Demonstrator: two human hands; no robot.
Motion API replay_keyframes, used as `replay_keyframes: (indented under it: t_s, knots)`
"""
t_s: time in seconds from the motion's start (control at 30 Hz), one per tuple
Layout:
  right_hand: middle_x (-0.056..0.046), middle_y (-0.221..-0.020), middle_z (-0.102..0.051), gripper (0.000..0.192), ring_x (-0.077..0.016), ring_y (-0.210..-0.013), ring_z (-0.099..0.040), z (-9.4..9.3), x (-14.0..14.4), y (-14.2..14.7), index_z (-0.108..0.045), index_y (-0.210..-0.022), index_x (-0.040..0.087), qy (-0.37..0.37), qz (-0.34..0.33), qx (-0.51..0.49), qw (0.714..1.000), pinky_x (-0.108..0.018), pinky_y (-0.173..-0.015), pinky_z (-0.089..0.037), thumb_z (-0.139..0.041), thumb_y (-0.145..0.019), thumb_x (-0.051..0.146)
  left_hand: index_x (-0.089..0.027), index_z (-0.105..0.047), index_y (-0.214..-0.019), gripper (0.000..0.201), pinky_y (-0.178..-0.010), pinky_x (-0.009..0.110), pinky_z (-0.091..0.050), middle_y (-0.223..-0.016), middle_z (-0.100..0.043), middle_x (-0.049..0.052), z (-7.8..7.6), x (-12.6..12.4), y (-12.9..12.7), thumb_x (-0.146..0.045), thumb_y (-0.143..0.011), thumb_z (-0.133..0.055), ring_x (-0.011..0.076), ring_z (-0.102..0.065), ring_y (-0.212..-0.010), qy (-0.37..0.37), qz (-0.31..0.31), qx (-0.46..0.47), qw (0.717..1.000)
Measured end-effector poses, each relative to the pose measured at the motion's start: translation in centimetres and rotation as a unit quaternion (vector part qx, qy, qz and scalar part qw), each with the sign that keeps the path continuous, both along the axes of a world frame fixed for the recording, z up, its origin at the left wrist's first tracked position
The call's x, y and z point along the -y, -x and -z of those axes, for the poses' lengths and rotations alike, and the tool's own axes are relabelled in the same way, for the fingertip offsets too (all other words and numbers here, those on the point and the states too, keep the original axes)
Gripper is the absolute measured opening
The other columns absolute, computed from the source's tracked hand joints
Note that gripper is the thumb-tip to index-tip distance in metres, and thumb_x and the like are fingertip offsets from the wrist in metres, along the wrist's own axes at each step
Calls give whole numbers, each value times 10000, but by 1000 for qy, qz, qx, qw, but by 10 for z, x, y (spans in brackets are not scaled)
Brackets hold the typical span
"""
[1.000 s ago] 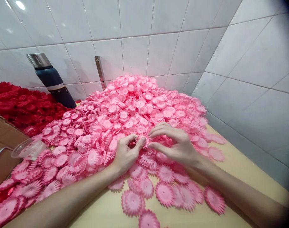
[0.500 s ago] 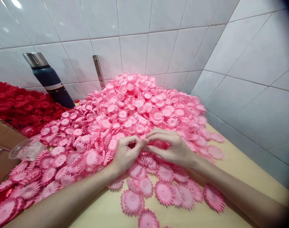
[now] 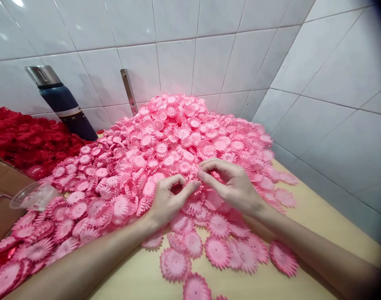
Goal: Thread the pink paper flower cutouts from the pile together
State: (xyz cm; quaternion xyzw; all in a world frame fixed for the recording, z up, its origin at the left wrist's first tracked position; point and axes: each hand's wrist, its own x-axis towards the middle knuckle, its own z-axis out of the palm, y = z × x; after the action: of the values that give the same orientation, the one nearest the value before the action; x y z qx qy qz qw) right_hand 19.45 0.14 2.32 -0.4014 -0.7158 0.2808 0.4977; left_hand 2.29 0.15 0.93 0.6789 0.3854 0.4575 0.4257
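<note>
Taking the pink flower heap (image 3: pixel 184 137) as the landmark and reading left to right: the red flower pile (image 3: pixel 24 141) lies to its left, a dark flask (image 3: pixel 61 104) leaning on the tiled wall between them, and a clear plastic cup (image 3: pixel 34 196) lies at the heap's left foot. At the heap's near slope, the left hand (image 3: pixel 167 200) curls thumb and forefinger into a loose ring, fingertips pinching at a small pink flower (image 3: pixel 195 177). The right hand (image 3: pixel 232 183) meets it from the other side, fingers bent, tips on the same piece. The step looks like separating one flower from the heap; that calls for a light pinch.
</note>
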Motion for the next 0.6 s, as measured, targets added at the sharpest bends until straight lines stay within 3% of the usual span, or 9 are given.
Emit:
replay_keyframes:
  t_s: [0.13,0.23,0.3,0.43,0.6]
  knots:
    - [-22,-804,-665,104,-147,-729,-630,2,-12,-13,-660,-840,207,51,75,-88,992,-296,-668,-523,-629,-886,294,-156,-459,-563,383,-523,233,-311,-539,-427,-41,0,4,1,-325,-866,-622,75,-373,-519,-26,-13,-12,1000]
    - [-32,-871,-693,134,-160,-762,-675,-1,-24,-30,-647,-848,216,33,152,-213,964,-293,-654,-546,-650,-873,348,-172,-375,-546,422,-504,242,-276,-535,-361,-48,1,7,2,-309,-874,-602,74,-318,-508,-49,1,-15,999]
    - [-44,-930,-712,143,-179,-817,-698,-4,-26,-33,-644,-864,221,47,134,-245,959,-326,-721,-575,-676,-854,360,-167,-413,-561,400,-508,243,-286,-546,-381,-43,1,6,3,-321,-877,-604,77,-336,-517,-35,17,-22,999]
    - [-49,-919,-718,161,-193,-852,-702,-6,-16,-23,-672,-788,212,93,61,-184,977,-343,-788,-595,-786,-746,318,-152,-560,-645,303,-571,232,-373,-617,-532,-18,0,2,3,-344,-868,-633,88,-463,-585,1,-1,-17,1000]
    - [-36,-868,-702,199,-166,-803,-674,-4,-10,-15,-680,-802,210,115,36,-147,982,-312,-768,-584,-826,-683,275,-159,-680,-805,158,-689,233,-470,-793,-689,20,2,0,3,-314,-812,-711,119,-607,-725,27,-6,24,999]
